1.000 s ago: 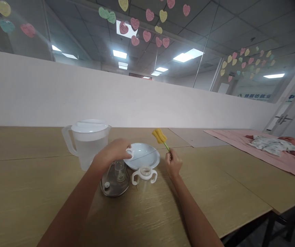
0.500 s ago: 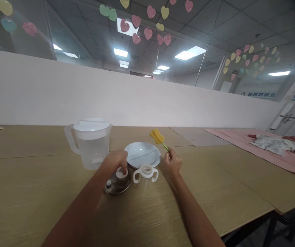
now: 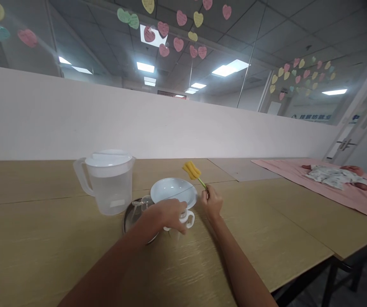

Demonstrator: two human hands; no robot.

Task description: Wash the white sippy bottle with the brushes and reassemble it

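Note:
My right hand (image 3: 213, 204) is closed round the green handle of a bottle brush, its yellow sponge head (image 3: 192, 170) raised to the upper left. A clear baby bottle (image 3: 182, 218) with white side handles stands uncapped on the table. My left hand (image 3: 170, 214) is at its neck, thumb and fingers apart on either side and covering part of it; whether they touch is unclear. Behind the bottle sits a white bowl (image 3: 161, 187) with a thin straight rod across it. A round metal tray (image 3: 126, 219) holding small clear bottle parts lies partly under my left forearm.
A clear lidded pitcher (image 3: 113, 187) with water stands left of the tray. On the far right, a doll (image 3: 333, 176) in patterned clothing lies on a pink cloth (image 3: 286, 175). The table's edge (image 3: 301, 270) runs along the lower right; a white wall stands behind.
My left hand has moved right from the small parts on the tray to the bottle's neck. My right hand holds the brush in nearly the same place. The view has shifted slightly.

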